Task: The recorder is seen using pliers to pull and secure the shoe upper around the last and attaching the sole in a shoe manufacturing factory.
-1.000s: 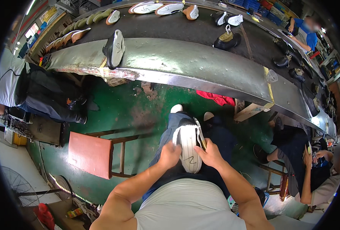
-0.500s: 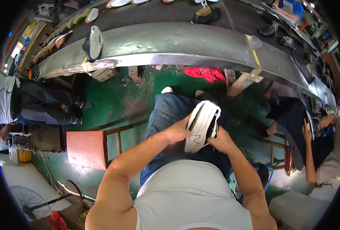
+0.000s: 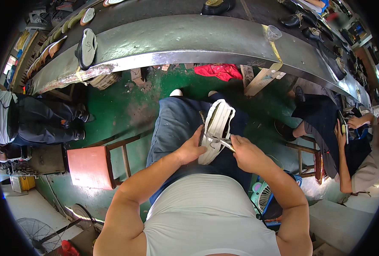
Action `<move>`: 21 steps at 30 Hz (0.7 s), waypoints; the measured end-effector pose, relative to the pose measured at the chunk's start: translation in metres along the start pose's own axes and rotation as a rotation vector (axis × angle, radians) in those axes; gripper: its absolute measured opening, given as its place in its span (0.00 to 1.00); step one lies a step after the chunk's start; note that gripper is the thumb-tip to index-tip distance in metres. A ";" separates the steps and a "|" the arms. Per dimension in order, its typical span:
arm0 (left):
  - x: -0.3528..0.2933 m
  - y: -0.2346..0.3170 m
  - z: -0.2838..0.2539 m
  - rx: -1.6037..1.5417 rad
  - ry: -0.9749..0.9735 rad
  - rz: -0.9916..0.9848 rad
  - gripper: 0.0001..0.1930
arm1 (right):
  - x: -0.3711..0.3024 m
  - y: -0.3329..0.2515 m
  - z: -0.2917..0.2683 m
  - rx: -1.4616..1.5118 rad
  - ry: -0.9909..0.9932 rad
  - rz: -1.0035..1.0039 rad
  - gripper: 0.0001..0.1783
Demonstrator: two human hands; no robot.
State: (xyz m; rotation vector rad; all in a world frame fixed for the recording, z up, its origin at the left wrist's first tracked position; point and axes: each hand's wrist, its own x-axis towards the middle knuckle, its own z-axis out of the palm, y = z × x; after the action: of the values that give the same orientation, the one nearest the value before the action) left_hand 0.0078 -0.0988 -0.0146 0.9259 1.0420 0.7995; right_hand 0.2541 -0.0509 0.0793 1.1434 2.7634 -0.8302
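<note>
1. The left hand (image 3: 192,149) is closed on the left side of a white-soled shoe (image 3: 218,128), sole up above the lap.
2. The right hand (image 3: 247,152) is wrapped round a slim metal tool (image 3: 227,144), its tip over the sole.
3. A pink-topped stool (image 3: 90,167) stands to the left.
4. Farther off, red cloth (image 3: 219,71) lies beneath the bench (image 3: 176,38), which bears more shoes (image 3: 87,49).

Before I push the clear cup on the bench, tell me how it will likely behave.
The clear cup is probably light, since its wall looks thin and see-through. It may slide easily on the shiny metal bench, unless the yellow tape by it holds it.
</note>
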 end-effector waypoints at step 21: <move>0.035 -0.011 -0.008 0.231 0.688 -0.138 0.29 | 0.042 0.001 0.004 0.103 -0.088 0.059 0.22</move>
State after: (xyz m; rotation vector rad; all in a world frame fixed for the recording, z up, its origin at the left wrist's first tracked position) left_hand 0.0126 -0.0705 -0.0386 0.7690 1.8081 0.9172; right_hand 0.2234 -0.0251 0.0660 1.1680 2.6303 -1.0019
